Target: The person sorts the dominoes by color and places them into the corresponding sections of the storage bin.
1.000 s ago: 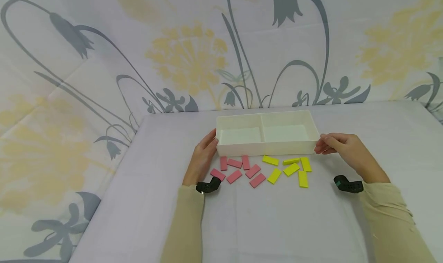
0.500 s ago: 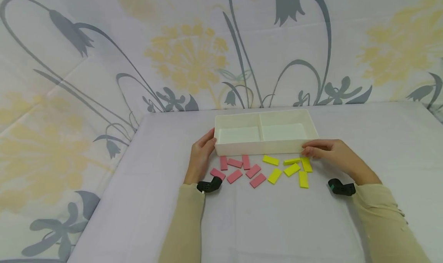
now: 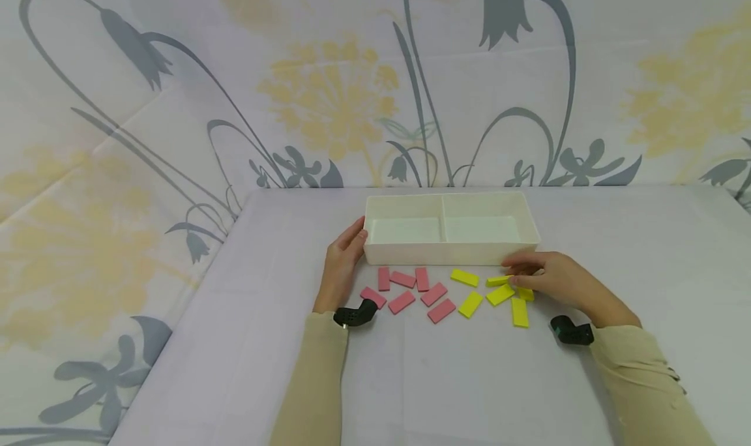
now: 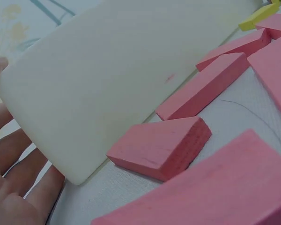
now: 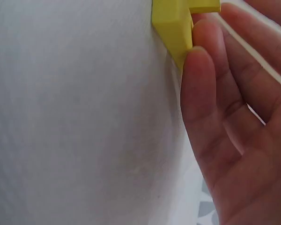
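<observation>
A white box (image 3: 434,253) with a divider and two compartments stands on the table. My left hand (image 3: 341,257) rests against the left end of the box, and the left wrist view shows its fingers (image 4: 19,157) along the outside of that end wall. In front of the box my right hand (image 3: 554,280) hovers low over the right-hand yellow blocks, partly covering one yellow block (image 3: 526,294). In the right wrist view, the thumb and index tips meet the end of a yellow block (image 5: 172,23); no closed pinch shows. Several pink blocks (image 3: 434,294) lie left of the yellow ones.
A white cloth covers the table (image 3: 446,381). Behind it hangs a flower-patterned curtain (image 3: 334,100). Another yellow block (image 3: 519,312) lies just below the right hand. A black wrist camera (image 3: 355,313) sits by the left sleeve.
My right hand has left the box's right end and moved left and nearer me, onto the yellow blocks. The left hand stays at the box. The view has shifted slightly.
</observation>
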Demonstrator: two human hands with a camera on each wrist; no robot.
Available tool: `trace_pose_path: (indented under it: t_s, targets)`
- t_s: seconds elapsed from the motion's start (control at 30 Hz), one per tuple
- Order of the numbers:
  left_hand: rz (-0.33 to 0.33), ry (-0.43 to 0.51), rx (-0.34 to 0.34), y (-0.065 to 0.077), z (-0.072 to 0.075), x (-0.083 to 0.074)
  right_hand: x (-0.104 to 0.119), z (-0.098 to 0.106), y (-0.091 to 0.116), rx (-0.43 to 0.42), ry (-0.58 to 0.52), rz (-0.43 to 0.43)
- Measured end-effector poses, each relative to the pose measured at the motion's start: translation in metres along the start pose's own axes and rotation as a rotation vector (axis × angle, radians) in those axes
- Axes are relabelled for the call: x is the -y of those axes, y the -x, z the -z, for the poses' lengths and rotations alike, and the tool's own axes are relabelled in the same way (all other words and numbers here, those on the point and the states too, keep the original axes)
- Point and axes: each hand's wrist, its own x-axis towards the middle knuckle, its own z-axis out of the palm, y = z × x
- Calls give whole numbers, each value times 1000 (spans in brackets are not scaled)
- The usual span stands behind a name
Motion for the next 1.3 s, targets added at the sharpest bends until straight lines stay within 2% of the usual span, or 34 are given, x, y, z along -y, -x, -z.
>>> trace_pose_path:
  t_s: [0.2, 0.37, 0.5, 0.7, 0.97, 1.2, 1.3]
  targets:
    - [-12, -38, 48, -1, 0, 1, 3, 0, 1, -11, 32, -2]
    - [-21, -19, 92, 3, -2, -10, 4, 1, 0, -7, 55, -5]
    - [-26, -22, 97, 6, -3, -17, 6, 2, -1, -15, 58, 5]
    - [-20, -32, 95, 6, -4, -18, 6, 2, 1, -23, 47, -18]
    - [-12, -45, 91, 8, -4, -17, 9, 3, 3, 2, -61, -40]
    - [-22, -77, 69, 1, 2, 3, 3, 5, 0, 3, -165, -37]
    - [-19, -77, 72, 1, 2, 1, 5, 7, 2, -1, -185, -28]
